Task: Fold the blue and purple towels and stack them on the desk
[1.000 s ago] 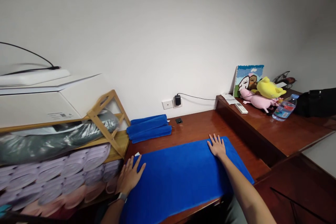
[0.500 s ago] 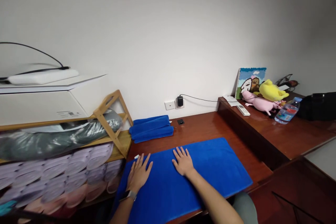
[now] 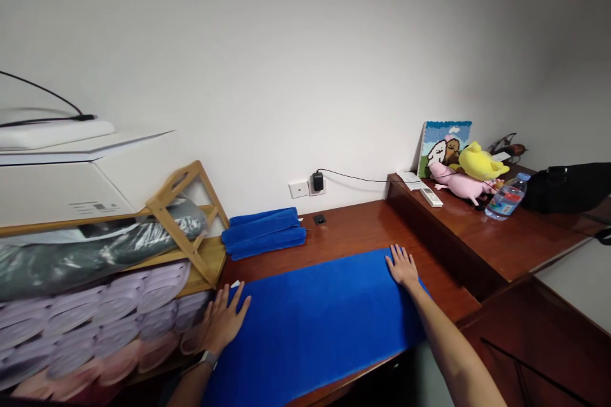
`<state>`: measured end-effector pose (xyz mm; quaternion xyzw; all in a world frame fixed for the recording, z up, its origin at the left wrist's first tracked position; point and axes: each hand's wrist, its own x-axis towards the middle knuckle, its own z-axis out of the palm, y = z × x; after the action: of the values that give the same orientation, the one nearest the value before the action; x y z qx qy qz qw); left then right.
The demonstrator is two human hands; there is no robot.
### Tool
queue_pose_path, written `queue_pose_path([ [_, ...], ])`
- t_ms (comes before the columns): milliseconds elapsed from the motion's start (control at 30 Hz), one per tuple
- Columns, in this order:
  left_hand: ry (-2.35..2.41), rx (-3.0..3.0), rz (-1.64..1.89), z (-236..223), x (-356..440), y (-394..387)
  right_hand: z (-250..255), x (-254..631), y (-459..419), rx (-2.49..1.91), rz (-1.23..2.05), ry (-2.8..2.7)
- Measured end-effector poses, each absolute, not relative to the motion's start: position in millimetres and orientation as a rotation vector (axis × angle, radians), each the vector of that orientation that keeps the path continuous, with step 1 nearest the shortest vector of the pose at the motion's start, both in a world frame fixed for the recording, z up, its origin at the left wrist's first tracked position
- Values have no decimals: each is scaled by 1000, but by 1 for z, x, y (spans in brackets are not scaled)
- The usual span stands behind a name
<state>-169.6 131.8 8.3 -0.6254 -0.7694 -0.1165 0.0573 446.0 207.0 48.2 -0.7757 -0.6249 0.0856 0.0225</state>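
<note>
A blue towel [image 3: 319,318] lies spread out across the brown wooden desk [image 3: 353,229]. My left hand [image 3: 225,319], with a watch at its wrist, rests at the towel's left edge near a small white tag [image 3: 235,284], fingers spread. At the towel's far right corner, my right hand [image 3: 401,267] lies flat with its fingers apart, palm down on the cloth. Neither hand grips anything. Folded blue towels [image 3: 265,233] sit in a stack behind the spread one, against the wall.
To the left, a wooden rack [image 3: 186,216] holds lilac slippers [image 3: 119,299] and a plastic-wrapped bundle [image 3: 95,261], with a white box [image 3: 71,191] on top. On the raised right surface are plush toys [image 3: 482,162], a water bottle [image 3: 506,197] and a remote [image 3: 431,196].
My right hand has slid right, from the towel's middle to its far right corner. My left hand has shifted slightly left at the left edge. The view has turned a little to the right.
</note>
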Motion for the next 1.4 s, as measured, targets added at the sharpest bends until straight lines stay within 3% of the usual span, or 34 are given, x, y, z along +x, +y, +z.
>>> queue_pose_path([
  [200,-2273,-1933,-387,45,-155,115,68,439,204,-2412,295,-1926],
  [367,-2116,-2023,-489,41,-123,47,86,362,149,-2096,41,-2021],
  [500,-2082,-2099,-494,16,-82,-14,76,247,70,-1607,252,-2273],
  [633,-2168,-2029,-462,9,-64,-41,69,186,23,-1462,436,-2359],
  [767,-2198,-1993,-470,12,-82,-51,71,224,26,-1549,440,-2375],
  [1133,-2303,-2032,-397,16,-108,-72,36,443,41,-2285,119,-2066],
  [1267,-2256,-2014,-456,46,-115,-42,51,418,54,-2185,35,-2045],
  [1400,-2110,-2116,-544,74,-125,27,91,303,82,-1807,136,-2217],
])
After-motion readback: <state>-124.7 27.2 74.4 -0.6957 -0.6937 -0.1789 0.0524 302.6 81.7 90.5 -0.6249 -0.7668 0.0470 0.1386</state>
